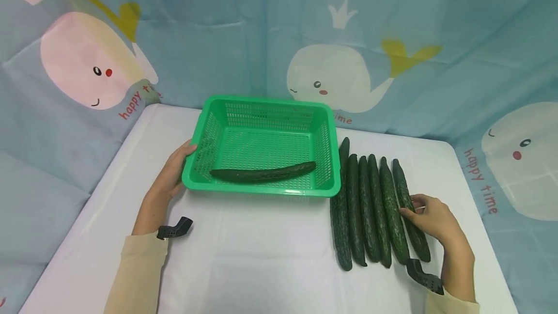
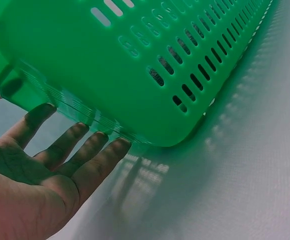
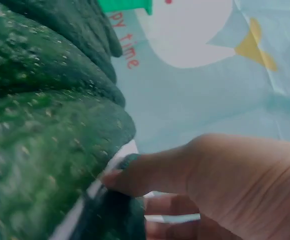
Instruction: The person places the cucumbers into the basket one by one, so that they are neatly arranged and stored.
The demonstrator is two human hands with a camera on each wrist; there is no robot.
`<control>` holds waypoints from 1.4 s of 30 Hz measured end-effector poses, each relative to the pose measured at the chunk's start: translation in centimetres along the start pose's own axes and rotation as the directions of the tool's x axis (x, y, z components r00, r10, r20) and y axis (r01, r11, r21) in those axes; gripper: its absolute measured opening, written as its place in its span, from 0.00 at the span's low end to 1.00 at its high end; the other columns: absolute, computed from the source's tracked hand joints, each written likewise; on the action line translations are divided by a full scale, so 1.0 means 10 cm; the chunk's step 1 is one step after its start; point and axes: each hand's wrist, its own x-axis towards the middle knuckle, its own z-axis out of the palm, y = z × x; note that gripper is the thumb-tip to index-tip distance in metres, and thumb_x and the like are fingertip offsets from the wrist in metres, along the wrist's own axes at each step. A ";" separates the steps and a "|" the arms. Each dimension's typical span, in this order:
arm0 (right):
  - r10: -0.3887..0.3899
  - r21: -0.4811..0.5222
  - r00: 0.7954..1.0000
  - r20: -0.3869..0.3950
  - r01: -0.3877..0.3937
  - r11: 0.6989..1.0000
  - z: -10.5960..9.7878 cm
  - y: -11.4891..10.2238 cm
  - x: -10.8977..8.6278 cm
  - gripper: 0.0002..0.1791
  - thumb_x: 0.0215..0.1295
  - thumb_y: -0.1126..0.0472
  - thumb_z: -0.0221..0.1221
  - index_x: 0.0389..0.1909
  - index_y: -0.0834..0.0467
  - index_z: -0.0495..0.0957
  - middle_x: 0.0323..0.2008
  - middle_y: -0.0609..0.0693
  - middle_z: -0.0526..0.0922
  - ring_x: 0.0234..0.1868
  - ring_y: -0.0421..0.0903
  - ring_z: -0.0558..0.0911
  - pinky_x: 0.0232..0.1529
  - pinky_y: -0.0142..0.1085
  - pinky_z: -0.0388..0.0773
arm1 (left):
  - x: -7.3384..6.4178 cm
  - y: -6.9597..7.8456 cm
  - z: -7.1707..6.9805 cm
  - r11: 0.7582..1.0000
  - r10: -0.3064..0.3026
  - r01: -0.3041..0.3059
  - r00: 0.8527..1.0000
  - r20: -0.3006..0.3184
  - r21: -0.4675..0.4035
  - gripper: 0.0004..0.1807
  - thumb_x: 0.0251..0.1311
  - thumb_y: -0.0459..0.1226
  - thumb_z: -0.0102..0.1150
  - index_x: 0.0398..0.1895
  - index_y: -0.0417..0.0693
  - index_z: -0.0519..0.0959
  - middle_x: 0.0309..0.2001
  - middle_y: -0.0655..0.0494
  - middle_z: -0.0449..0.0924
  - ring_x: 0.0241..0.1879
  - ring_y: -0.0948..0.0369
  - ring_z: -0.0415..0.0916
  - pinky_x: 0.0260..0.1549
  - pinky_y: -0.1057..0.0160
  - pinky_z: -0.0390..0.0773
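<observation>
A green plastic basket [image 1: 268,192] stands on the white table with one long cucumber [image 1: 266,174] lying along its near side. My left hand [image 1: 172,168] is at the basket's left end; in the left wrist view its nearly straight fingers [image 2: 97,165] touch the outer wall. Right of the basket, several dark green cucumbers [image 1: 355,207] lie side by side, pointing away from me. My right hand [image 1: 431,214] holds the rightmost cucumber [image 1: 418,243] around its middle, thumb on its left side. The right wrist view shows the thumb [image 3: 145,172] on it, with the other fingers partly hidden.
The white table [image 1: 261,260] ends at a blue curtain [image 1: 244,52] with whale prints, which hangs behind and at both sides. The leftmost cucumber [image 1: 342,227] lies close against the basket's right end. A black strap-like device [image 1: 174,229] is at each wrist.
</observation>
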 end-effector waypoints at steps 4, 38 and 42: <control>0.050 0.006 0.999 0.001 -0.050 0.999 0.03 0.01 0.00 0.39 0.76 0.46 0.59 0.67 0.78 0.68 0.57 0.79 0.80 0.53 0.75 0.83 0.45 0.65 0.84 | 0.01 -0.01 0.00 1.000 0.002 -0.002 1.000 -0.001 0.000 0.41 0.83 0.56 0.38 0.88 0.46 0.43 0.82 0.34 0.54 0.59 0.77 0.79 0.57 0.76 0.84; -0.202 0.143 0.903 -0.378 0.272 0.952 -0.13 -0.76 -0.29 0.26 0.75 0.58 0.66 0.69 0.63 0.76 0.54 0.69 0.86 0.56 0.67 0.85 0.52 0.45 0.90 | 0.06 -0.04 -0.04 0.995 0.035 -0.029 0.998 0.060 -0.093 0.40 0.84 0.54 0.39 0.87 0.46 0.44 0.66 0.62 0.71 0.62 0.69 0.77 0.58 0.74 0.84; -0.237 0.077 0.894 -0.380 0.286 0.955 -0.11 -0.97 -0.30 0.26 0.74 0.60 0.66 0.69 0.62 0.77 0.51 0.67 0.87 0.53 0.69 0.86 0.51 0.66 0.86 | 0.04 -0.04 -0.04 0.995 0.044 -0.038 0.997 0.061 -0.090 0.39 0.84 0.53 0.39 0.87 0.44 0.44 0.66 0.62 0.72 0.61 0.70 0.79 0.58 0.73 0.84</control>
